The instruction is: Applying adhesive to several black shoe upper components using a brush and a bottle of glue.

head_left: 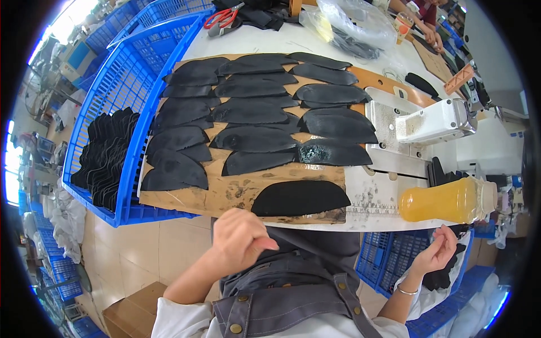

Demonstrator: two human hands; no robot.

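My left hand is closed, fingers curled in and thumb pointing right, at the table's front edge. Whatever it may hold is hidden. Just beyond it a matte black half-oval pad lies flat near the front of a stained cardboard sheet. Rows of overlapping, shinier black pieces cover the rest of the sheet; one front piece has a wet, glossy patch. My right hand, loosely curled and with nothing visible in it, hovers below a clear bottle of yellow liquid lying on its side.
A blue crate with stacked wavy black pieces stands left. A white machine arm rises at right. Red-handled scissors and plastic bags lie at the back. Another person's hands work at far right. Another blue crate is below.
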